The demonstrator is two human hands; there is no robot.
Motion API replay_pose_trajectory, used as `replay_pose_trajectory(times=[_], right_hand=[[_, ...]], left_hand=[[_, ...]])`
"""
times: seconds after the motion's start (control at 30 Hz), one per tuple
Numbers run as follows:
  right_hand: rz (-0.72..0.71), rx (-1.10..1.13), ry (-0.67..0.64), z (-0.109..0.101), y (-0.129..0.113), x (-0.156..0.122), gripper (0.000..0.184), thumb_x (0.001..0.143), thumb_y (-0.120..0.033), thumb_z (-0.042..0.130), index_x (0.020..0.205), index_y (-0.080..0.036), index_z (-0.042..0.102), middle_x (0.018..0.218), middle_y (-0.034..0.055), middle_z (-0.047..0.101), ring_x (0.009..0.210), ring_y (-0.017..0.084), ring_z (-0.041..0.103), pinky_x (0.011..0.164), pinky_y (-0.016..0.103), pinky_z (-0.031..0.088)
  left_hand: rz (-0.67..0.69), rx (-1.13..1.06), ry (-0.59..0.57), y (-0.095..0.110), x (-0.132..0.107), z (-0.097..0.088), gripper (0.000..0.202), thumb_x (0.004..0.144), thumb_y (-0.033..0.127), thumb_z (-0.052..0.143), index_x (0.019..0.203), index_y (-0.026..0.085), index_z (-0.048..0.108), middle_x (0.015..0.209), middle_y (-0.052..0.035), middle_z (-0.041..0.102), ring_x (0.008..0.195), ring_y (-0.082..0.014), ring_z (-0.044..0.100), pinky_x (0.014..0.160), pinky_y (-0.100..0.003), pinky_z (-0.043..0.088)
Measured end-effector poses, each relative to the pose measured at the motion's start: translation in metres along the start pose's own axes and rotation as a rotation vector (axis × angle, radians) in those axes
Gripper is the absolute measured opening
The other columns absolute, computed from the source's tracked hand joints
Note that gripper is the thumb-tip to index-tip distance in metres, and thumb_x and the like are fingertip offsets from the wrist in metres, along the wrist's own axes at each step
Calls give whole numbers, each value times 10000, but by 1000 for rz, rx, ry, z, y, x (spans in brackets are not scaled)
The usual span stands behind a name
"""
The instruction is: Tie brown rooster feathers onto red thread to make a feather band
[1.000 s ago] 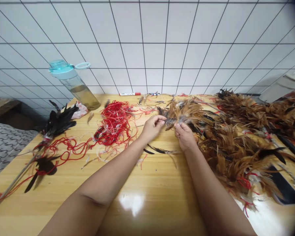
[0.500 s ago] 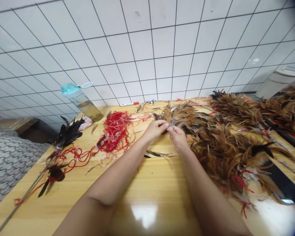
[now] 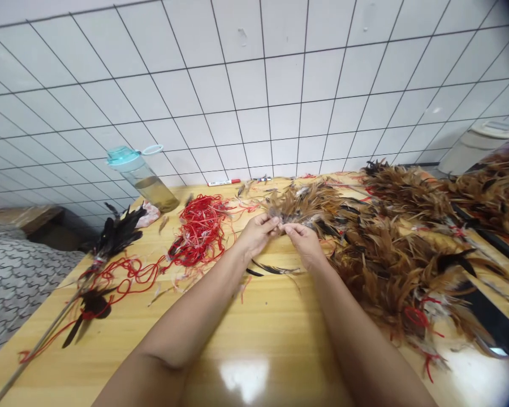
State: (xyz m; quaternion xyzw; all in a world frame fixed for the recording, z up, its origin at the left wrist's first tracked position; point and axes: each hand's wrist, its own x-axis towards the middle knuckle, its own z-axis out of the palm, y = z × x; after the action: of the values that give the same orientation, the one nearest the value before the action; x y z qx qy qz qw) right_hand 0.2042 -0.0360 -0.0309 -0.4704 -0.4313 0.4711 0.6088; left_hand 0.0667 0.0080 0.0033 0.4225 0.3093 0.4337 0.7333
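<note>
Both hands meet at the near edge of a pile of brown feathers (image 3: 309,199). My left hand (image 3: 258,233) is closed, with thumb and fingers pinching a small tuft of feathers by its pale lower ends. Beside it, my right hand (image 3: 304,240) pinches the same pale ends from the right, its fingertips almost touching the left ones. The exact point of grip is partly hidden by the fingers. A few loose dark feathers (image 3: 275,269) lie on the table just below the hands.
Tangled red string (image 3: 201,226) lies to the left, trailing to a stick (image 3: 42,345) with black feathers (image 3: 121,232). A water bottle (image 3: 148,183) stands behind. Several brown feather bunches (image 3: 385,265) cover the right side, beside a dark phone (image 3: 492,319). A marker (image 3: 224,182) lies near the tiled wall.
Both hands have shifted slightly left and toward me, and a small gap shows between their fingertips. The view has tilted a little.
</note>
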Motion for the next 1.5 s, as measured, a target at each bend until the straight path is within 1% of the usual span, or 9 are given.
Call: replay_pose_trajectory(times=[0.2, 0.33, 0.67, 0.8, 0.93, 1.07, 1.23, 1.4, 1.5], right_hand=[[-16, -65, -9, 0, -3, -1, 271, 646, -427, 753, 785, -199, 711, 779, 23, 698, 757, 161, 601, 767, 314, 473], [-27, -100, -22, 4, -2, -2, 244, 640, -419, 762, 730, -205, 686, 765, 21, 701, 742, 165, 602, 776, 327, 479], [-10, -134, 25, 3, -1, -2, 221, 656, -403, 726, 690, -205, 634, 677, -7, 646, 678, 146, 558, 714, 300, 451], [-14, -173, 35, 3, -1, -2, 216, 670, -405, 708, 697, -203, 634, 681, -3, 638, 672, 146, 546, 704, 297, 447], [-30, -180, 64, 3, -1, -2, 256, 691, -454, 683, 747, -205, 656, 735, 16, 659, 710, 159, 560, 727, 306, 456], [-3, -173, 41, 2, -1, -1, 306, 670, -454, 698, 843, -203, 684, 788, 24, 667, 732, 163, 565, 742, 311, 459], [-65, -285, -28, -1, 2, 0, 261, 674, -441, 692, 782, -204, 689, 722, 6, 600, 698, 157, 529, 695, 296, 436], [-136, -365, -78, -5, 0, 1, 209, 719, -418, 652, 686, -211, 659, 686, -4, 540, 697, 155, 512, 696, 291, 423], [-161, -391, -101, -7, 0, 1, 229, 737, -412, 639, 631, -210, 621, 658, -11, 504, 678, 149, 488, 683, 284, 412]], left_hand=[[-62, -299, 62, -3, -3, 1, 298, 632, 218, 837, 711, 110, 571, 620, 20, 577, 570, -45, 519, 546, -165, 405], [-106, -329, 52, -11, -2, 0, 271, 659, 198, 820, 727, 107, 574, 638, 25, 581, 578, -39, 532, 580, -159, 447], [-155, -347, -10, -16, -3, 2, 312, 600, 215, 857, 731, 98, 600, 666, 13, 599, 596, -49, 549, 595, -182, 456], [-136, -309, 21, -15, -4, 2, 345, 572, 247, 872, 735, 105, 604, 653, 21, 592, 571, -37, 521, 572, -171, 422], [-38, -207, 27, -10, -4, -2, 388, 534, 311, 885, 681, 115, 584, 629, 24, 580, 556, -36, 482, 556, -175, 374], [47, 7, 51, -12, -3, -5, 379, 541, 344, 864, 642, 122, 573, 600, 28, 561, 575, -55, 466, 582, -199, 354], [102, 270, 124, -20, -2, -7, 283, 553, 303, 822, 657, 127, 626, 644, 26, 583, 651, -90, 504, 662, -227, 387], [110, 263, 76, -20, 0, -9, 240, 568, 283, 804, 678, 127, 659, 665, 20, 604, 671, -95, 515, 681, -226, 398], [59, 219, 21, -18, 0, -9, 273, 552, 296, 825, 652, 124, 639, 631, 27, 598, 648, -88, 511, 679, -224, 394]])
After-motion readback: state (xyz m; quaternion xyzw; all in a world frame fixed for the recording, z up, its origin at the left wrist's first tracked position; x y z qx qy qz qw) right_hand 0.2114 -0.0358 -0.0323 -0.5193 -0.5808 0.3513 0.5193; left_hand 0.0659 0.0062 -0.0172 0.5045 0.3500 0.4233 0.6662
